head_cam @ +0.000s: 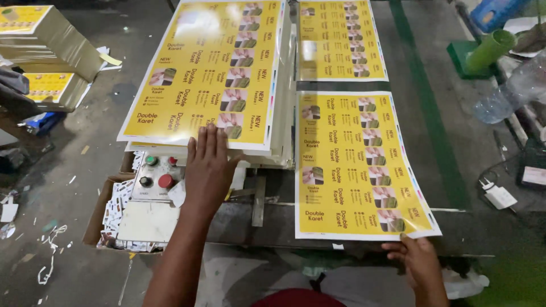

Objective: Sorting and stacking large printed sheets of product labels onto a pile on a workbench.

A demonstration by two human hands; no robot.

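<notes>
The sheet stack [210, 74] of yellow printed sheets lies on the machine, above a control box [156, 176]. The left hand [209, 165] rests flat on its near edge, fingers spread. The right hand [418, 258] seems to pinch the near corner of a single sheet [355, 165] lying beside the stack.

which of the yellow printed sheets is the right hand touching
The right hand holds the near edge of the nearest flat yellow printed sheet; the far sheet lies untouched, the left hand presses the stack.
</notes>
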